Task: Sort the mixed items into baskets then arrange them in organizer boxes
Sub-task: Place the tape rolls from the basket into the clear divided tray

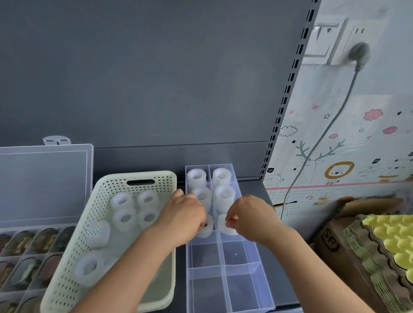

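Observation:
A clear divided organizer box [263,287] stands in the middle of the dark shelf. Its two far rows each hold two translucent white tape rolls [222,176]. My left hand [183,218] curls its fingers over a tape roll [206,228] in the third row's left compartment. Over the right compartment of that row, my right hand [250,217] pinches the rim of another roll [228,229]. The near compartments hold nothing. Left of the box, a cream perforated basket [63,283] contains several more rolls [87,268].
At the far left, a clear lidded case [15,267] holds dark items in slots, its lid [34,184] standing open. A cardboard box [337,247] with egg trays and yellow foam [406,239] sits at the right. A grey power cord [320,148] hangs down the patterned wall.

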Tool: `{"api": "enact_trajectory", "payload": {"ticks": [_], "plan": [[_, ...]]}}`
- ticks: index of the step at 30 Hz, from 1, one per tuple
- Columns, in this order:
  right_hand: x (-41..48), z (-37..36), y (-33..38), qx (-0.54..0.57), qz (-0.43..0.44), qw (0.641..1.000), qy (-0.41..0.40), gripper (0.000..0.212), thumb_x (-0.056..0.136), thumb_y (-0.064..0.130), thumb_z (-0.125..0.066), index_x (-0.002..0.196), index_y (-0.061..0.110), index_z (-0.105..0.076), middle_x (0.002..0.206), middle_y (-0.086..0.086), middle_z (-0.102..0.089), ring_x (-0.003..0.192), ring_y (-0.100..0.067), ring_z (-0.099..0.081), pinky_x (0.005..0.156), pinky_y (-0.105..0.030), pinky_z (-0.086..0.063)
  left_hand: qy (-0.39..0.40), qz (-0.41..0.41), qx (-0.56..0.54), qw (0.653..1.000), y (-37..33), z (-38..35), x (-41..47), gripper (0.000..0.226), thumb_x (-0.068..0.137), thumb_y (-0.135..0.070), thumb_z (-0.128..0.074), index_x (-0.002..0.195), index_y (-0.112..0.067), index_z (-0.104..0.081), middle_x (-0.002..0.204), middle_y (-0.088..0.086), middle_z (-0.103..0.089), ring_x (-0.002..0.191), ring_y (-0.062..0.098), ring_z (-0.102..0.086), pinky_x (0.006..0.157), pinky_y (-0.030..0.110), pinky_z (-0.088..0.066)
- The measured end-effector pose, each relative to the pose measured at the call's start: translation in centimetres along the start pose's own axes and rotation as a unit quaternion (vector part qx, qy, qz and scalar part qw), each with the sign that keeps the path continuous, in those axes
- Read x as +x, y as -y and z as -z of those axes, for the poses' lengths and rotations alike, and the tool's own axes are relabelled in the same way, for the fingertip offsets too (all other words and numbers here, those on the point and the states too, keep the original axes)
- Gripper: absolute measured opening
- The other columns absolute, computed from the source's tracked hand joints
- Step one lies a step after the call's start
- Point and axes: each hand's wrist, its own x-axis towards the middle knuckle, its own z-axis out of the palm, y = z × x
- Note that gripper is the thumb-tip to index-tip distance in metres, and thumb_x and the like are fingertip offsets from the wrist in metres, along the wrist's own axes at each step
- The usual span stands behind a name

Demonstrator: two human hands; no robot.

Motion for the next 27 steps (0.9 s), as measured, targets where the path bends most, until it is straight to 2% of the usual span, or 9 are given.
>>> {"api": "enact_trajectory", "payload": {"ticks": [5, 7, 9, 11, 14, 18, 21, 24, 27], "plan": [[0.6, 0.4, 0.1, -0.014, 0.000, 0.999, 0.049, 0.018, 0.090, 0.028, -0.057, 0.098, 0.019, -0.071, 0.101, -0.003, -0.066, 0.090, -0.023, -0.061, 0.077, -0.033, -0.054, -0.011, -0.012, -0.022, 1.000, 0.2, -0.3, -0.1, 0.022, 0.087, -0.008, -0.052, 0.073, -0.019, -0.066, 0.074, -0.007, -0.045, 0.089, 0.022, -0.040, 0.076, 0.032, -0.026], [0.6, 0.6, 0.3, -0.011, -0.005, 0.999, 0.045, 0.019, 0.089, 0.029, -0.059, 0.095, 0.016, -0.071, 0.097, -0.004, -0.066, 0.089, -0.025, -0.061, 0.075, -0.032, -0.053, -0.029, -0.012, -0.044, 0.999, 0.3, -0.1, -0.4, 0.022, 0.092, -0.016, -0.051, 0.081, -0.021, -0.069, 0.079, -0.007, -0.047, 0.093, 0.019, -0.040, 0.081, 0.033, -0.027], [0.5, 0.9, 0.8, -0.004, -0.001, 1.000, 0.024, 0.021, 0.088, 0.029, -0.058, 0.092, 0.014, -0.071, 0.092, -0.006, -0.068, 0.087, -0.026, -0.062, 0.074, -0.032, -0.053, -0.058, -0.007, -0.086, 0.995, 0.8, 0.5, -1.1, 0.024, 0.096, -0.026, -0.048, 0.092, -0.024, -0.072, 0.084, -0.008, -0.049, 0.092, 0.015, -0.038, 0.084, 0.032, -0.029], [0.6, 1.3, 1.7, 0.020, 0.021, 0.999, -0.016, 0.022, 0.089, 0.027, -0.056, 0.086, 0.010, -0.070, 0.086, -0.008, -0.070, 0.082, -0.026, -0.063, 0.073, -0.034, -0.053, -0.107, 0.006, -0.126, 0.986, 1.9, 1.2, -2.2, 0.024, 0.096, -0.029, -0.050, 0.093, -0.026, -0.074, 0.084, -0.008, -0.054, 0.088, 0.014, -0.038, 0.078, 0.028, -0.030], [1.1, 1.7, 4.3, 0.049, 0.082, 0.993, -0.067, 0.024, 0.089, 0.027, -0.054, 0.081, 0.011, -0.069, 0.083, -0.006, -0.068, 0.077, -0.022, -0.058, 0.069, -0.034, -0.051, -0.151, 0.083, -0.145, 0.974, 4.5, 1.8, -4.5, 0.018, 0.093, -0.029, -0.055, 0.093, -0.028, -0.074, 0.083, -0.011, -0.055, 0.088, 0.013, -0.044, 0.074, 0.028, -0.034], [2.0, 0.7, 8.2, 0.077, 0.203, 0.974, -0.066, 0.021, 0.090, 0.031, -0.058, 0.104, 0.023, -0.072, 0.105, 0.000, -0.068, 0.103, -0.019, -0.055, 0.084, -0.035, -0.047, -0.073, 0.205, -0.076, 0.973, 8.1, 0.8, -7.3, 0.015, 0.091, -0.024, -0.053, 0.089, -0.024, -0.068, 0.093, -0.007, -0.058, 0.097, 0.017, -0.052, 0.080, 0.030, -0.040], [3.5, -0.9, 10.7, 0.013, 0.250, 0.967, -0.041, 0.029, 0.090, 0.033, -0.058, 0.115, 0.024, -0.067, 0.118, 0.000, -0.064, 0.114, -0.021, -0.047, 0.096, -0.035, -0.041, -0.013, 0.238, -0.055, 0.970, 9.0, -0.9, -8.5, 0.019, 0.090, -0.019, -0.050, 0.092, -0.022, -0.069, 0.103, -0.003, -0.060, 0.103, 0.021, -0.054, 0.080, 0.031, -0.040], [5.0, -2.0, 12.7, -0.089, 0.264, 0.960, -0.024, 0.032, 0.089, 0.034, -0.058, 0.116, 0.018, -0.064, 0.120, -0.005, -0.061, 0.115, -0.026, -0.045, 0.096, -0.036, -0.040, 0.017, 0.240, -0.032, 0.970, 9.2, -2.7, -8.8, 0.031, 0.085, -0.009, -0.049, 0.105, -0.022, -0.069, 0.114, 0.000, -0.060, 0.110, 0.022, -0.049, 0.085, 0.031, -0.037], [5.9, -2.8, 13.9, -0.162, 0.249, 0.955, -0.014, 0.028, 0.090, 0.031, -0.057, 0.110, 0.014, -0.064, 0.114, -0.008, -0.059, 0.111, -0.028, -0.048, 0.088, -0.035, -0.041, 0.014, 0.242, -0.023, 0.970, 9.3, -3.4, -8.6, 0.027, 0.083, -0.009, -0.049, 0.099, -0.019, -0.069, 0.108, -0.001, -0.060, 0.108, 0.022, -0.050, 0.086, 0.031, -0.037]]}}
